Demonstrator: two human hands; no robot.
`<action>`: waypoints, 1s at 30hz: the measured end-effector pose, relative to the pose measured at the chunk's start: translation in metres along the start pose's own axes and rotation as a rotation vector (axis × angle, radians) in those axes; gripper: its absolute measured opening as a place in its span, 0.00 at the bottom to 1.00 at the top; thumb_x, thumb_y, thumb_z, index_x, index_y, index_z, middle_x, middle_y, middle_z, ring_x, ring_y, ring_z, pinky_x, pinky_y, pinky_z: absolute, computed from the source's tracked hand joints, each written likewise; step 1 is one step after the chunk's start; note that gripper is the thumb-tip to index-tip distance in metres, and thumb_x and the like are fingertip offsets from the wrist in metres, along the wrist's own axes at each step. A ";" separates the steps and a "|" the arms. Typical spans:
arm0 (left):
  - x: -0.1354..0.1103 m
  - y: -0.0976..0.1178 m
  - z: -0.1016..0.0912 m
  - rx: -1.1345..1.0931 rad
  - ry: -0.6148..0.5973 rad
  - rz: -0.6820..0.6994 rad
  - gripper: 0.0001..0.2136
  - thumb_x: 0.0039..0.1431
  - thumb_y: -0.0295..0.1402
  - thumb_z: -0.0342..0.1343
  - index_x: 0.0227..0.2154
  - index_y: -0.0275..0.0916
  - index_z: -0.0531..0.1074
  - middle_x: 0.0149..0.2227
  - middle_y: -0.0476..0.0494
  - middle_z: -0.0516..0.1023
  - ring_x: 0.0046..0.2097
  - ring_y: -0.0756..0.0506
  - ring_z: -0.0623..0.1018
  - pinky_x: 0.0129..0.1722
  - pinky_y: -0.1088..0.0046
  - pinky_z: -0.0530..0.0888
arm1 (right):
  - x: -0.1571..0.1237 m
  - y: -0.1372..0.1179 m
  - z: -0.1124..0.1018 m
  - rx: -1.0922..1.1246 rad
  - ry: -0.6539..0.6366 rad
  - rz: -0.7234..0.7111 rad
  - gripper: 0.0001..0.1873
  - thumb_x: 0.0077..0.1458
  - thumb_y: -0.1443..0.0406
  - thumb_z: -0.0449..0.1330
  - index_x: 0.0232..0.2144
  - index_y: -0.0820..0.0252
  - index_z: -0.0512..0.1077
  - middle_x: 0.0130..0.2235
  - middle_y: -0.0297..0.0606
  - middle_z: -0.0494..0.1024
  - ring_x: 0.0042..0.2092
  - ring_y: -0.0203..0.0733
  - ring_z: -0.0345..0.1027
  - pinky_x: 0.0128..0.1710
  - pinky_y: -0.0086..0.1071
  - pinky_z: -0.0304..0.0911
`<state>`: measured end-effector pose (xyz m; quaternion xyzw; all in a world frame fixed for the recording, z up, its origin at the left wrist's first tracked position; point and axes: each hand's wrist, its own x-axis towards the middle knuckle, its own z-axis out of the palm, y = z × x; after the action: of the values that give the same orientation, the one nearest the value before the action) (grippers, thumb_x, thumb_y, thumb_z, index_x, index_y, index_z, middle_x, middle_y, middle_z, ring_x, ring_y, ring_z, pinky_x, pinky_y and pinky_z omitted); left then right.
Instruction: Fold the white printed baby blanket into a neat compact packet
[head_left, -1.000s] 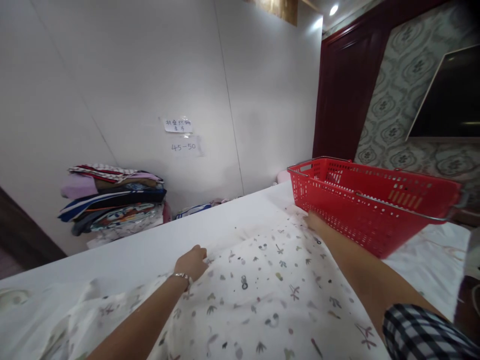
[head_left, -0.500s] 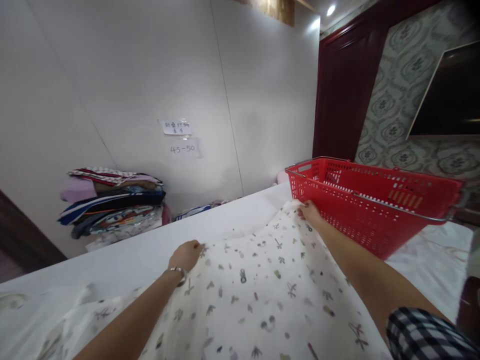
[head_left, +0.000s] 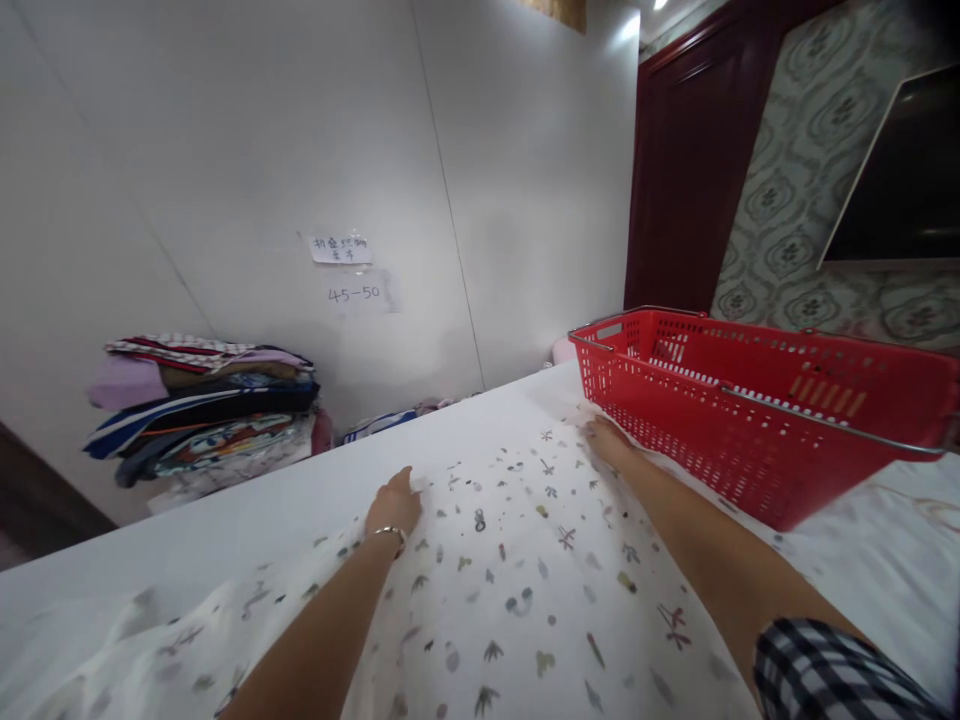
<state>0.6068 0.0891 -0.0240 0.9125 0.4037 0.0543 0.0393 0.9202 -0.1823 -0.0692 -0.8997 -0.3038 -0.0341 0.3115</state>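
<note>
A white cloth (head_left: 517, 590) printed with small grey, green and brown motifs lies spread over the table in front of me. My left hand (head_left: 394, 505), with a bracelet at the wrist, rests at the cloth's far left part, its fingers stretched forward. At the far right corner, beside the basket, my right hand (head_left: 606, 442) has its fingers closed on the cloth; they are somewhat blurred. More of the same printed fabric lies rumpled to the left, under my left forearm.
A red plastic basket (head_left: 750, 440) with metal handles stands on the right of the white table (head_left: 337, 490). Beyond the table's far edge, a pile of folded clothes (head_left: 202, 400) sits at left. Paper notes (head_left: 354, 292) are taped to the pale wall.
The cloth's far edge has come down flatter onto the table. My left hand has moved slightly right, its fingers now stretched forward; my right hand has shifted slightly lower and left.
</note>
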 end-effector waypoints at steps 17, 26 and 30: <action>-0.065 -0.018 0.011 0.013 -0.078 0.365 0.22 0.59 0.40 0.41 0.54 0.40 0.62 0.63 0.40 0.52 0.62 0.43 0.54 0.59 0.58 0.52 | -0.069 0.011 -0.037 -0.215 -0.071 -0.329 0.19 0.54 0.61 0.50 0.45 0.61 0.72 0.52 0.45 0.69 0.55 0.47 0.59 0.55 0.39 0.53; -0.177 -0.099 -0.013 0.080 -0.107 0.392 0.21 0.56 0.42 0.44 0.52 0.45 0.66 0.60 0.45 0.58 0.62 0.41 0.56 0.60 0.54 0.50 | -0.218 0.080 -0.124 -0.261 0.158 -0.309 0.18 0.53 0.59 0.48 0.37 0.61 0.75 0.46 0.47 0.74 0.49 0.49 0.65 0.52 0.42 0.58; -0.237 -0.108 -0.007 -0.021 -0.059 0.521 0.21 0.55 0.47 0.46 0.52 0.55 0.63 0.59 0.51 0.60 0.60 0.42 0.59 0.60 0.55 0.53 | -0.270 0.096 -0.146 -0.102 0.282 0.141 0.23 0.51 0.55 0.49 0.43 0.63 0.71 0.46 0.46 0.74 0.48 0.50 0.67 0.49 0.41 0.62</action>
<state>0.3680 -0.0136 -0.0457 0.9863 0.1533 0.0401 0.0454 0.7738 -0.4693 -0.0713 -0.9197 -0.1913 -0.1535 0.3066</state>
